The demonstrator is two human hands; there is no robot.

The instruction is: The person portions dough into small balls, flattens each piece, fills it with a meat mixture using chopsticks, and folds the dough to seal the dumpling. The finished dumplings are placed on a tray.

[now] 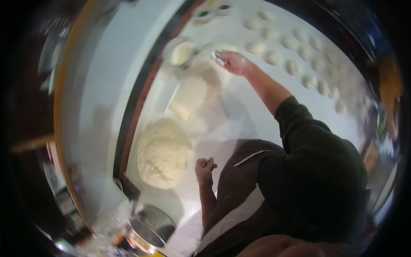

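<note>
My right hand (232,62) reaches out over the white worktop (269,93), near a clear bowl (181,53) with pale contents. White flour coats its bent fingers; blur hides whether they hold anything. My left hand (205,165) is curled near my apron, to the right of a large mound of dough (164,153); whether anything is in it does not show. Between the hands lies a pale, smooth piece of dough or heap of flour (191,91), with a flat, light-coloured object (171,98) at its left. Many small dough balls (273,57) are spread in rows beyond my right arm.
A dark and red raised edge (138,106) runs along the worktop's far side. A round metal container (151,225) stands at the lower left, by blurred clutter. Small containers (204,14) are at the top. A white strip (251,158) lies across my apron.
</note>
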